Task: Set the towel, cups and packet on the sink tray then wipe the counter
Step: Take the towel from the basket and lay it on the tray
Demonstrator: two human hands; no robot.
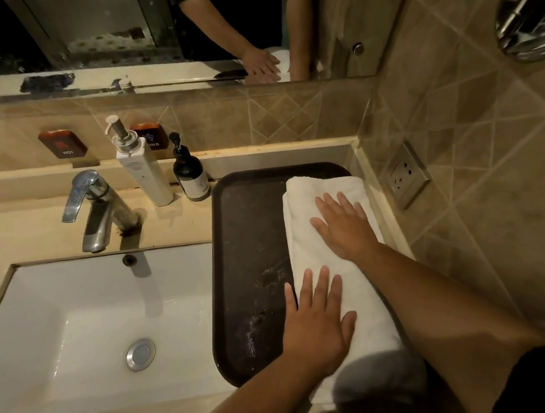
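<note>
A folded white towel [323,190] lies lengthwise along the right side of a dark brown tray [251,240] that sits on the counter to the right of the sink. My right hand [343,227] rests flat on the towel's far half, fingers spread. Lying flat on the towel's near half is my left hand [318,322], its thumb side near the towel's left edge. Neither hand grips anything. The tray's left half is bare, with some wet streaks. No cups or packet are in view.
A white basin [79,316] with a chrome tap [97,209] fills the left. A white pump bottle [143,173] and a dark pump bottle [191,176] stand behind the tray's left corner. A tiled wall with a socket [406,174] bounds the right. A mirror runs above.
</note>
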